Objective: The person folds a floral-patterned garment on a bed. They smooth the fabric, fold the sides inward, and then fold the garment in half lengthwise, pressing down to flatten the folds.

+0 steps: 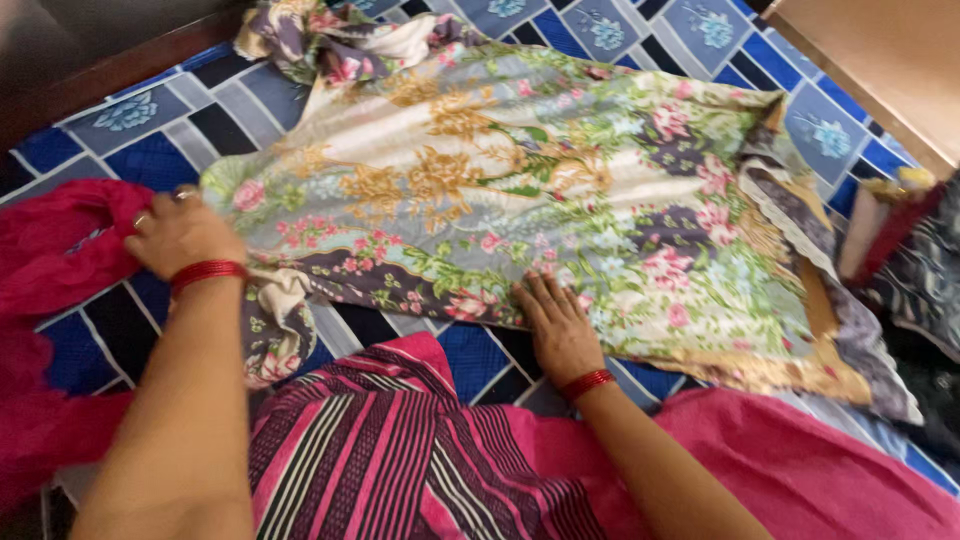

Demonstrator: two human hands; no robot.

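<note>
A floral printed garment (520, 190) in cream, green, pink and gold lies spread across a blue checked bedsheet (150, 150). My left hand (183, 232), with a red bangle at the wrist, rests closed on the garment's left edge, next to a red cloth (60, 250). My right hand (556, 325), also with a red bangle, lies flat with fingers apart on the garment's near hem. The garment's far end is bunched up at the top (330, 40).
A pink and black striped cloth (380, 450) covers my lap at the bottom. A dark patterned cloth pile (915, 270) sits at the right. A wooden bed edge (110, 70) runs along the top left, and a tan surface (890, 60) fills the top right.
</note>
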